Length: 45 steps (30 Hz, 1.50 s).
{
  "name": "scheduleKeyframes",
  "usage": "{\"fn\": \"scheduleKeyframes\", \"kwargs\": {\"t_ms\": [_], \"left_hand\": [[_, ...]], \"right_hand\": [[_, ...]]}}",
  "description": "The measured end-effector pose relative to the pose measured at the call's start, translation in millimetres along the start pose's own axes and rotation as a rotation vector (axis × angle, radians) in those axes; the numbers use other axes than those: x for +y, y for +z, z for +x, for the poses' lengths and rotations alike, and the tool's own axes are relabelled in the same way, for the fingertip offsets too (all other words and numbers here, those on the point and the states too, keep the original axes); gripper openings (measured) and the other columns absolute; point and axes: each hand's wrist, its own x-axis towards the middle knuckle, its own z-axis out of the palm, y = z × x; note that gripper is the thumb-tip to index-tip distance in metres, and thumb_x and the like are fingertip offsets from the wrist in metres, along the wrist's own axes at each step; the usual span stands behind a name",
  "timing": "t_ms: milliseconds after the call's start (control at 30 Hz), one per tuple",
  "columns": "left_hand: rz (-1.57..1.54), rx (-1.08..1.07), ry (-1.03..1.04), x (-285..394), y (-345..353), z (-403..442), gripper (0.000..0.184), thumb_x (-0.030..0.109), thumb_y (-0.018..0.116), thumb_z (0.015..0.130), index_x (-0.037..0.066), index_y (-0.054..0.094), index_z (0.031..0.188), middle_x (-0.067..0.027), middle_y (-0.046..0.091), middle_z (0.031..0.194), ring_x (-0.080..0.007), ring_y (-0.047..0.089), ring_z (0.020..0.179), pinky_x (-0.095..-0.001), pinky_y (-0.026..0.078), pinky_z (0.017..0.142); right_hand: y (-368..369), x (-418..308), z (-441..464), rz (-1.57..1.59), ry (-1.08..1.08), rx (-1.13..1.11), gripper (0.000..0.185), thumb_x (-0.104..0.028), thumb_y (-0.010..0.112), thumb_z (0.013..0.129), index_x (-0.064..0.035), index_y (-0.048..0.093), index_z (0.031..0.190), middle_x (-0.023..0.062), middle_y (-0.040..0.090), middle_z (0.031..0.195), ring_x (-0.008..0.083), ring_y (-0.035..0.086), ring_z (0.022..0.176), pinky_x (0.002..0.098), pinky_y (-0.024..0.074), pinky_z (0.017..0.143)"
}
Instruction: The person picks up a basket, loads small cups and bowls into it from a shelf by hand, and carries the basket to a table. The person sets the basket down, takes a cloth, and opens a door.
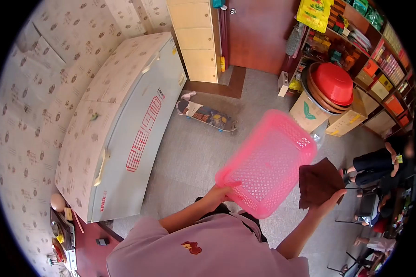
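A pink plastic basket [266,167] with a lattice floor and sides is tilted in front of my body, with its inside facing me and nothing in it. My left hand [218,195] grips its near left rim, the fingers partly hidden by the plastic. To the right of the basket, a dark brown cloth [321,183] hangs folded and crumpled from my right hand [329,203]. That hand is closed on the cloth's lower right part; most of its fingers are behind the fabric.
A long chest freezer [141,124] stands at the left, and a skateboard [208,115] lies on the floor beyond. Red basins [333,84] are stacked on a carton [308,112] near full shelves [374,55]. Several people [373,161] are at the right edge. A door [262,34] is at the back.
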Motion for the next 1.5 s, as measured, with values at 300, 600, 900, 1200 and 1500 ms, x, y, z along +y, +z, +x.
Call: {"fn": "scheduleKeyframes", "kwargs": {"t_ms": [300, 600, 900, 1200, 1500], "left_hand": [[0.044, 0.119, 0.048, 18.0, 86.8, 142.1, 0.047, 0.021, 0.052, 0.093, 0.007, 0.046, 0.137, -0.0104, 0.058, 0.124, -0.0214, 0.062, 0.108, -0.0390, 0.050, 0.094], [-0.168, 0.405, 0.325, -44.8, 244.3, 273.2, 0.045, 0.018, 0.047, 0.096, 0.002, 0.043, 0.138, -0.0114, 0.057, 0.125, -0.0224, 0.059, 0.111, -0.0404, 0.047, 0.098], [-0.287, 0.436, 0.478, -42.2, 348.1, 404.4, 0.053, 0.022, 0.047, 0.093, -0.002, 0.040, 0.140, -0.0129, 0.051, 0.135, -0.0262, 0.055, 0.119, -0.0403, 0.040, 0.105], [-0.237, 0.382, 0.497, -1.2, 442.7, 581.5, 0.053, 0.019, 0.040, 0.096, -0.002, 0.032, 0.144, -0.0176, 0.052, 0.131, -0.0310, 0.056, 0.117, -0.0426, 0.041, 0.104], [-0.121, 0.224, 0.481, 16.9, 561.1, 765.0, 0.051, 0.011, 0.039, 0.096, -0.003, 0.031, 0.144, -0.0138, 0.046, 0.140, -0.0297, 0.053, 0.122, -0.0427, 0.040, 0.106]], "right_hand": [[-25.3, 6.6, 144.5, 0.027, 0.073, -0.095, 0.081, -0.066, 0.035, 0.093, -0.0053, 0.030, 0.147, 0.0241, 0.042, 0.143, 0.0384, 0.047, 0.127, 0.0523, 0.0433, 0.103], [-69.8, 5.6, 330.4, 0.114, 0.330, -0.280, 0.082, -0.065, 0.037, 0.093, -0.0035, 0.030, 0.147, 0.0210, 0.048, 0.138, 0.0346, 0.053, 0.121, 0.0449, 0.0452, 0.101], [-108.5, 20.0, 486.3, 0.023, 0.466, -0.377, 0.069, -0.055, 0.039, 0.098, -0.0021, 0.038, 0.142, 0.0174, 0.054, 0.133, 0.0285, 0.056, 0.118, 0.0403, 0.0463, 0.099], [-135.8, 16.9, 667.4, -0.151, 0.588, -0.440, 0.052, -0.035, 0.047, 0.101, 0.0005, 0.043, 0.139, 0.0163, 0.059, 0.123, 0.0232, 0.061, 0.107, 0.0352, 0.0521, 0.090], [-212.9, -27.8, 855.4, -0.144, 0.420, -0.263, 0.063, -0.047, 0.039, 0.101, 0.0021, 0.039, 0.141, 0.0168, 0.054, 0.131, 0.0251, 0.060, 0.112, 0.0369, 0.0493, 0.095]]}}
